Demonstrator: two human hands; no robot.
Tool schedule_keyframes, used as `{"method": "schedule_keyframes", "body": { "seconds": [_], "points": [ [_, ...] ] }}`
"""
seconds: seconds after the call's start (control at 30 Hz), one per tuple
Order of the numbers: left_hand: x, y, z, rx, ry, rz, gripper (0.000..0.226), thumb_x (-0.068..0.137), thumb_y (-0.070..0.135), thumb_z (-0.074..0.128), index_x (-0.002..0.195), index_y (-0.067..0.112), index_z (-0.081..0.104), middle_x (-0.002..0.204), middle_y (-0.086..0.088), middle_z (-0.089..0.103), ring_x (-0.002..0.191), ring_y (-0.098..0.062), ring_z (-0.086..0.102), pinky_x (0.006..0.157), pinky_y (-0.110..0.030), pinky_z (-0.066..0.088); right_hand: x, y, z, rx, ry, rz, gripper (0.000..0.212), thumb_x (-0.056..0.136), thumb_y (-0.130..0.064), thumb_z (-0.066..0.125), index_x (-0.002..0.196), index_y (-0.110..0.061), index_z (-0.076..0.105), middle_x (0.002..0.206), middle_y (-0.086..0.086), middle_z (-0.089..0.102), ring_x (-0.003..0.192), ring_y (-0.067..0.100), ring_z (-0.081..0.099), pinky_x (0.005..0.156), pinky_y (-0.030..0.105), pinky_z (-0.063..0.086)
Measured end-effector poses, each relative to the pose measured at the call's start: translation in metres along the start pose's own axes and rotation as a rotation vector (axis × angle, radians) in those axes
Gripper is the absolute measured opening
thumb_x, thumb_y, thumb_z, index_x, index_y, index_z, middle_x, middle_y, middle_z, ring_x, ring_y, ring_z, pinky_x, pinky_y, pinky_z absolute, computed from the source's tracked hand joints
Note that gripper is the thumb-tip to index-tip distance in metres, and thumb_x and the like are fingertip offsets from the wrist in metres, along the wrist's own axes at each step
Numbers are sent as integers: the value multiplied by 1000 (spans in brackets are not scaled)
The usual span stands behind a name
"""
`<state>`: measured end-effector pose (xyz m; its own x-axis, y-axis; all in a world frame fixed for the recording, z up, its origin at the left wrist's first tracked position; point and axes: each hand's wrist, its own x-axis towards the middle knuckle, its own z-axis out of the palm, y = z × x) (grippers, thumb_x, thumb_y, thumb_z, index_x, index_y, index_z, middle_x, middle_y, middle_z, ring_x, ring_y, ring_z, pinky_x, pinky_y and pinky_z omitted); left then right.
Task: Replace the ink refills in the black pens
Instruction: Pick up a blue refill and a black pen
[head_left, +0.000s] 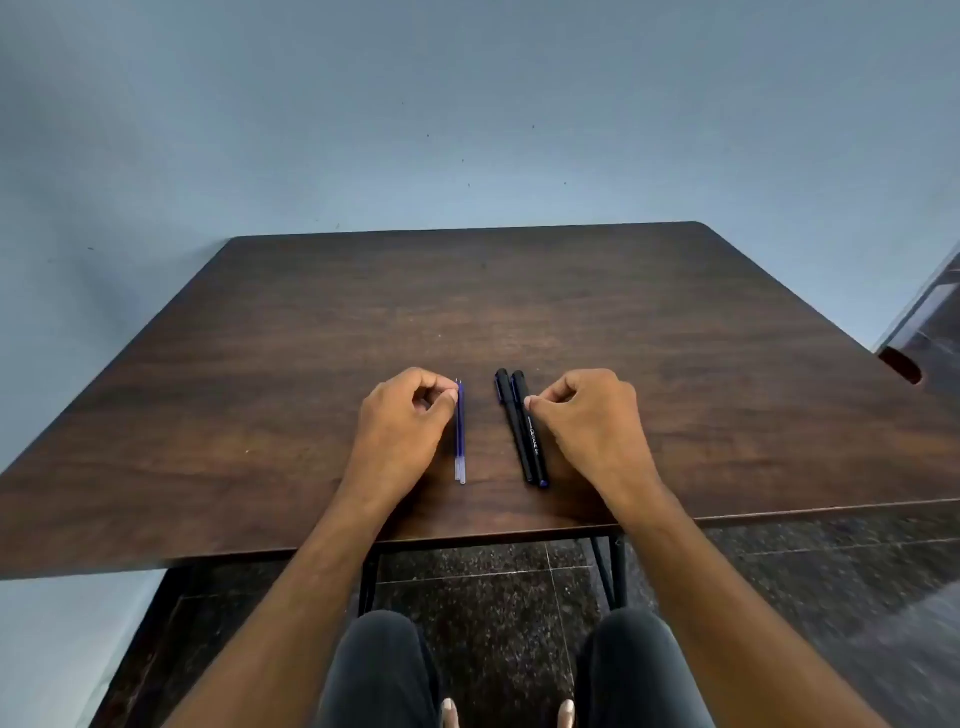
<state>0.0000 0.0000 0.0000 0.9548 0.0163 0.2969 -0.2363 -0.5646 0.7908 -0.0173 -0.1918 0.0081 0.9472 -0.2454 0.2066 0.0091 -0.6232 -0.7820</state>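
Near the lower middle of the frame, on the front part of a dark wooden table (519, 291), two black pens (521, 426) lie side by side, touching, caps toward the top of the frame. Just left of them, apart by a narrow strip of bare wood, lie two blue refills (460, 431), also side by side and touching, their clear ends toward the bottom of the frame.

The left hand (402, 421) rests beside the refills with fingers curled in and the fingertips (451, 397) meeting at the upper end of the nearer refill — whether they actually pinch it or only touch it cannot be told. The right hand (587, 415) is likewise curled, its fingertips against the upper barrel of the right-hand pen, just below the cap; nothing is lifted, and a firm hold is not evident.

The pens look light, stiff and smooth, so they would likely roll if nudged; a pinch at mid-barrel, with the other hand on the tip end, seems the surest way to open one. The refills appear thinner and lighter still — probably a little bendy, and easy to flick away. They are best taken with two fingertips near the middle, kept clear of the fine writing tips at the upper end.
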Motion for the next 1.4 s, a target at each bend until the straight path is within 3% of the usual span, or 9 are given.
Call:
{"method": "schedule_keyframes", "body": {
  "seconds": [0.1,0.2,0.4,0.77,1.0,1.1,1.17,1.27,1.4],
  "points": [
    [0,0,-1,-11,9,-23,7,91,25,66,90,27,73,85,13,70,78,-5,63,72,-22,52,1,-4,-3,-43,-12,50,37,86,-22,79,52,-11,70,45,-5,63,39,-7,54,43,1,35],
    [1,0,1,34,-27,6,7,91,27,67,91,28,73,82,14,69,77,-2,60,64,-12,45,2,-8,-2,-78,-47,51,36,86,-28,79,60,-3,74,57,11,71,39,2,54,42,12,43],
    [0,0,0,53,-44,39,7,91,25,67,94,27,73,84,18,67,84,7,57,65,-3,42,1,-6,-2,-102,-73,74,40,85,-30,81,50,-17,66,44,-5,60,44,-12,55,43,4,38],
    [-1,-1,2,38,-17,37,7,91,23,68,90,24,74,80,13,67,82,1,57,69,-11,46,-3,-4,-1,-88,-37,81,31,83,-29,81,58,-18,67,52,-7,62,50,0,56,45,5,39],
    [-1,-1,1,36,-29,30,7,91,26,68,88,29,73,80,15,66,82,6,57,67,-5,43,-1,-5,-1,-71,-40,112,34,83,-29,81,55,-15,68,47,-5,62,46,-11,55,40,5,35],
    [-1,-2,2,43,-28,35,7,91,28,67,88,31,72,79,15,66,81,6,57,65,-5,43,-1,-10,2,-137,-64,111,33,84,-23,77,63,2,72,56,15,70,46,9,61,39,14,42],
    [0,-3,2,47,-29,31,7,91,29,67,88,32,72,80,15,65,82,4,57,63,-10,45,3,-14,2,-176,-91,144,35,82,-24,75,60,2,67,54,13,66,51,22,62,48,28,52],
    [0,-5,2,34,-12,17,6,90,29,67,88,31,72,81,13,67,81,0,58,63,-12,46,9,-19,1,-242,-125,177,42,79,-26,74,49,-9,49,47,1,49,40,14,43,37,23,35],
    [1,-8,2,4,-1,-14,6,90,31,66,88,32,72,85,12,69,81,-3,61,70,-17,50,14,-23,-3,-254,-119,208,45,76,-23,76,48,-10,44,49,1,47,39,14,37,26,17,23]
  ]
}}
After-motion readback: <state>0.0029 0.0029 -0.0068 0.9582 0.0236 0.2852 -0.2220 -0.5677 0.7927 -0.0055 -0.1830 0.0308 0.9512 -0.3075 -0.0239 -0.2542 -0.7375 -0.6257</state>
